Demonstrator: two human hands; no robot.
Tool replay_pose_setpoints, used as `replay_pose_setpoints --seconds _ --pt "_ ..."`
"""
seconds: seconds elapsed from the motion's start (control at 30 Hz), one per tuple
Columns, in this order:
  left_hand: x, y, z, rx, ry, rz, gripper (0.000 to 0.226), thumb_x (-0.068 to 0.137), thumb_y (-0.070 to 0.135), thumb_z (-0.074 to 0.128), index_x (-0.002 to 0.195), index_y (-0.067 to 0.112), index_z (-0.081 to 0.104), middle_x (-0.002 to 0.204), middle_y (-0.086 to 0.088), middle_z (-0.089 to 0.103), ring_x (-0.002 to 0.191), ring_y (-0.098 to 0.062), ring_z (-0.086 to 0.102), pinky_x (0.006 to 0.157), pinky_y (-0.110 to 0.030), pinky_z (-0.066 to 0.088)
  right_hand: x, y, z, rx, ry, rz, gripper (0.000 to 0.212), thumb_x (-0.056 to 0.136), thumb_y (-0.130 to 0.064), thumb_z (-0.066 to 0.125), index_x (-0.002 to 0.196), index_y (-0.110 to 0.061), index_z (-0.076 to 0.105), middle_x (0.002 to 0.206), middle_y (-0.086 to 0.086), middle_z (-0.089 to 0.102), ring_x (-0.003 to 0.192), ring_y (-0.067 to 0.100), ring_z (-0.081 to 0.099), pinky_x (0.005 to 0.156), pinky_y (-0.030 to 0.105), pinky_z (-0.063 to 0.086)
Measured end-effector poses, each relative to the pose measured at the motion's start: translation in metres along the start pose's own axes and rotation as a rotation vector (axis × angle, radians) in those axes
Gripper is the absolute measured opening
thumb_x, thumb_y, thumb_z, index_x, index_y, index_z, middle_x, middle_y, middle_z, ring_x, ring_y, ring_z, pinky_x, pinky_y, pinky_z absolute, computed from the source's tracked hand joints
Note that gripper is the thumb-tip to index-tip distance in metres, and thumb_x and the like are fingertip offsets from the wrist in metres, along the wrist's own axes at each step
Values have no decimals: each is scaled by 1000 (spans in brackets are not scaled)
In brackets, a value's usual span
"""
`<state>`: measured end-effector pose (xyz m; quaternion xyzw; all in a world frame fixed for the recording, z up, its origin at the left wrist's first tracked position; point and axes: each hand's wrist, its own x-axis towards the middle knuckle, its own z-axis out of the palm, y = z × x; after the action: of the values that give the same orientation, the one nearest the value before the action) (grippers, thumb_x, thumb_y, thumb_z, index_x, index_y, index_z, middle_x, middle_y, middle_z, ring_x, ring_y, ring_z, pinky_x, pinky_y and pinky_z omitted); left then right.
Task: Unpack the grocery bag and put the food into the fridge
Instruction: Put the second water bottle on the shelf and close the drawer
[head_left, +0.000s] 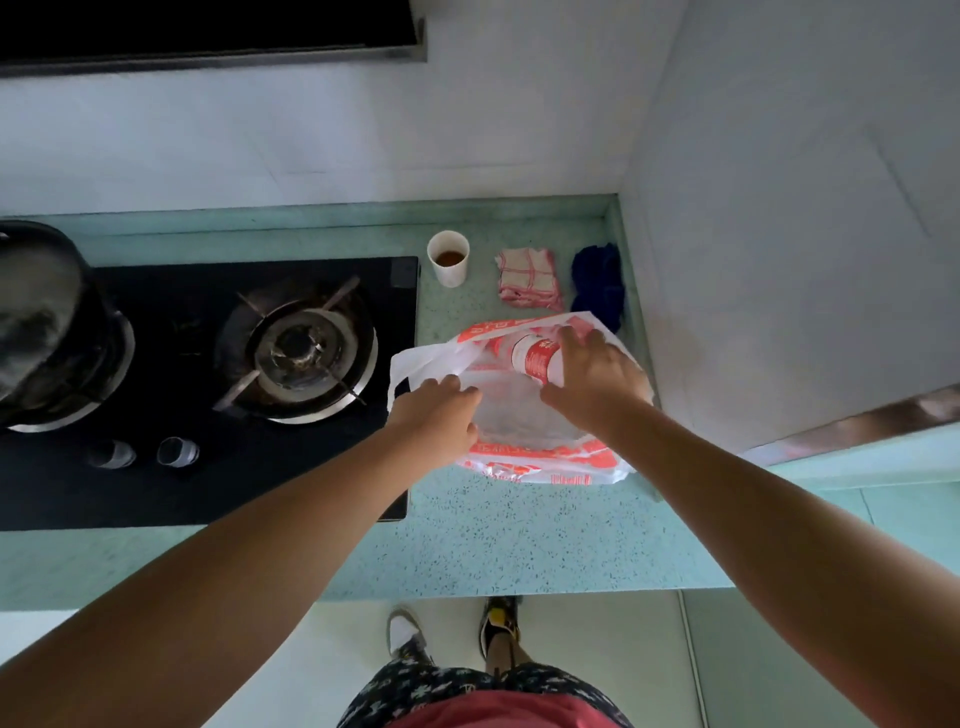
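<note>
A white plastic grocery bag (545, 465) with red-orange print lies on the pale green counter, right of the stove. Its mouth is pulled open. My left hand (436, 418) grips the bag's near left rim. My right hand (589, 371) reaches into the bag and its fingers curl round a bottle (535, 356) with a red and white label, lying on its side at the bag's far end. Other contents under the thin plastic are too blurred to name. No fridge is in view.
A black gas hob (208, 395) fills the counter's left, with a dark pot (41, 312) on its left burner. Behind the bag stand a paper cup (449, 257), a pink checked cloth (527, 280) and a blue cloth (597, 283). A wall closes the right side.
</note>
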<state>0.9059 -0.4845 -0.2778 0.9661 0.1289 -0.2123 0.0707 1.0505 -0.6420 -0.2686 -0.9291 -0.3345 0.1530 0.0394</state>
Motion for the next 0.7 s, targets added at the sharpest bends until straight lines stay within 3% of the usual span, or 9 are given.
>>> replay_pose_setpoints --seconds 0.17,0.3,0.37,0.53,0.7 --pt "-21 -6 -28 0 70 -6 39 96 31 48 133 18 51 118 -7 52 106 -26 54 66 -37 46 -20 -22 -48 175 167 -56 69 85 -48 68 140 -28 32 123 8 48 106 28 52 86 38 50" --pt "-47 -13 -52 -25 138 25 27 95 32 47 118 19 53 112 -5 54 90 -23 54 66 -38 51 -51 -38 -76 188 232 -93 71 85 -48 67 145 -30 34 125 9 48 89 27 55 72 34 52" --pt "-63 -17 -65 -61 166 23 22 96 34 48 114 22 52 110 -2 53 84 -23 55 70 -40 54 -67 -44 -88 143 217 -110 70 85 -50 67 145 -33 34 127 9 50 93 30 60 74 37 56" --pt "-105 -28 -94 -177 242 24 22 94 42 51 111 29 56 111 5 56 90 -18 59 77 -37 52 -110 -64 -118 145 287 -111 67 84 -54 66 143 -37 39 125 7 53 99 32 62 80 41 57" --pt "-148 -37 -103 -243 320 53 37 94 44 56 127 27 56 119 4 59 105 -18 60 90 -42 52 -149 -93 -140 376 421 -156 66 80 -46 74 139 -33 47 116 6 59 98 27 56 79 31 45"
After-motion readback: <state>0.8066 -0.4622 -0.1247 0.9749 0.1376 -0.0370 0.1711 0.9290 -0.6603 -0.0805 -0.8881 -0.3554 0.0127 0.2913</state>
